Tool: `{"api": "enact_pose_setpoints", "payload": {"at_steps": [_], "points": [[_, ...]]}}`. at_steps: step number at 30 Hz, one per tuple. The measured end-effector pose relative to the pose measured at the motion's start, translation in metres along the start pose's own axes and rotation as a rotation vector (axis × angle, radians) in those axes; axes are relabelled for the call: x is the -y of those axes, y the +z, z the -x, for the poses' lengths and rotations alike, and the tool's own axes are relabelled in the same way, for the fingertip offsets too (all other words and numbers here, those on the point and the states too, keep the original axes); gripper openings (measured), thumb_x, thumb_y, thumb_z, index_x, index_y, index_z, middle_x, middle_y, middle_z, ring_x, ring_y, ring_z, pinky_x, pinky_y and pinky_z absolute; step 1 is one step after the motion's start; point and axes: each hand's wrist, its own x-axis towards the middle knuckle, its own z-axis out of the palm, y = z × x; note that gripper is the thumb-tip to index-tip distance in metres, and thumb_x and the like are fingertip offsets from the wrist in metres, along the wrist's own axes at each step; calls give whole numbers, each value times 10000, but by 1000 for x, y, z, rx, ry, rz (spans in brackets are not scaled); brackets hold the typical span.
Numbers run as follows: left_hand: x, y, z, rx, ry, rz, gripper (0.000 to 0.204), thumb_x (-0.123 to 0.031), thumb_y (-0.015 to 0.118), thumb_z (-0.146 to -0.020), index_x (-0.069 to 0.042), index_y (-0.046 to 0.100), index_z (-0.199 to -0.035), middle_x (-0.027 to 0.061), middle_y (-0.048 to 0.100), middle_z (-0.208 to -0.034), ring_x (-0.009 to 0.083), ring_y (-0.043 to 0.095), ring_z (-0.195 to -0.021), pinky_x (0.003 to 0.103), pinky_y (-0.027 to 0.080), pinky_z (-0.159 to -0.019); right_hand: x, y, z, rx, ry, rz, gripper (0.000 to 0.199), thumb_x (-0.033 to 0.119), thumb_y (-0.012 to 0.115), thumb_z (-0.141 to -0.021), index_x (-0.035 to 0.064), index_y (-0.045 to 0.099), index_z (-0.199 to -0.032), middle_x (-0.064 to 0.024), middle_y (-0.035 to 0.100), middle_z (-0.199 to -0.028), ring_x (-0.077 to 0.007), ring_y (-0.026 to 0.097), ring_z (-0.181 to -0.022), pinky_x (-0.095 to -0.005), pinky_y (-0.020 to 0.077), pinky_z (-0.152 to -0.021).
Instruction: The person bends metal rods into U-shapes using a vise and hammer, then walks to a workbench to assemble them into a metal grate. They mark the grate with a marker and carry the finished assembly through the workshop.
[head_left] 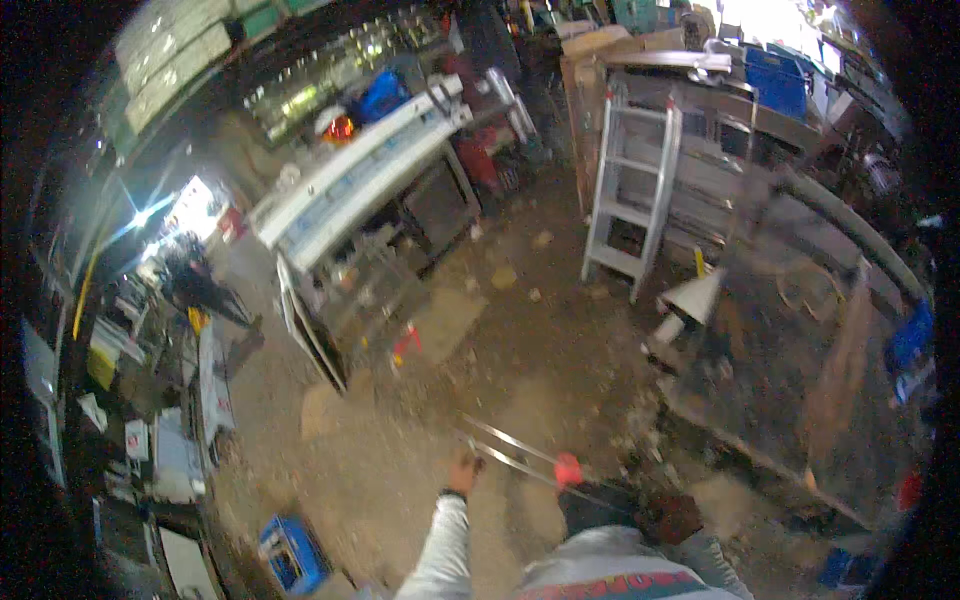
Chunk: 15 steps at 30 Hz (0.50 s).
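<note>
Low in the middle, my left hand (pixel 463 474) is closed at the near end of a pair of thin, shiny metal bars (pixel 512 461), which look like one long frame or tool. The bars slant down to the right towards a bright red piece (pixel 567 469) close to my dark trousers. My right hand (pixel 676 518) is dark and blurred beside my right thigh. A thin length runs from the red piece towards it, but its fingers cannot be made out. I cannot tell whether it grips anything.
An aluminium stepladder (pixel 630 205) stands ahead to the right. A long white-topped bench (pixel 365 180) is ahead to the left, with a panel (pixel 308 325) leaning at its end. A blue box (pixel 292 555) lies at lower left, and red scraps (pixel 408 342) litter the dirt floor.
</note>
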Motion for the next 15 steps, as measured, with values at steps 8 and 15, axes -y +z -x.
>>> {"api": "enact_pose_setpoints", "payload": {"at_steps": [8, 15], "points": [[50, -70, -169, 436, -524, -50, 448, -447, 578, -943, -120, 675, -1233, 73, 724, -1094, 239, 669, -1009, 398, 504, -897, 173, -26, -376, -181, -73, -734, 427, 414, 789, -813, 55, 660, -1007, -172, 687, -808, -299, 686, -755, -429, 527, -670], [18, -149, -394, 378, -670, -450, 344, -349, 533, -989, -124, 684, -1201, 73, 712, -1111, 218, 659, -961, 391, 514, -811, 137, 14, -654, -64, 291, -200, 479, 437, 760, -837, 55, 665, -1109, -188, 717, -963, -382, 698, -870, -453, 545, -787]]}}
